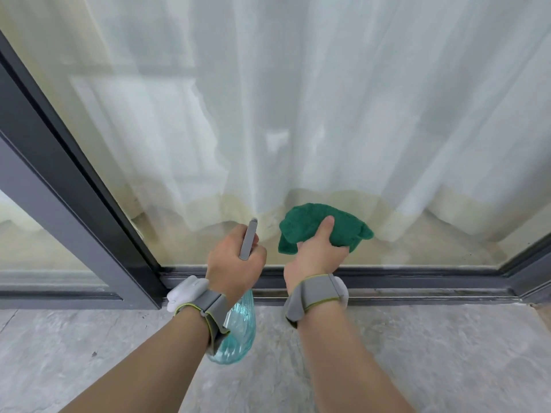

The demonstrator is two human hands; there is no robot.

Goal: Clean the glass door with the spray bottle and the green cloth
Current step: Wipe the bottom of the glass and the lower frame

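Glass door (pixel 298 114), white curtain (pixel 357 84) behind. Your L hand (pixel 235 257) grips spray bottle (pixel 241 326) (nozzle fwd); R hand (pixel 316 254) clutches green cloth (pixel 307 222) near btm frame (pixel 417 278).

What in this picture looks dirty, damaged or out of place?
Dark grime lies along the door's bottom track. A small dark speck sits on the stone floor at the left. Otherwise nothing stands out.

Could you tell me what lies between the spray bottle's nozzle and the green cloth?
Nothing lies there. In the head view, the gap between the spray bottle nozzle and the green cloth shows only bare glass door, with white curtain behind.
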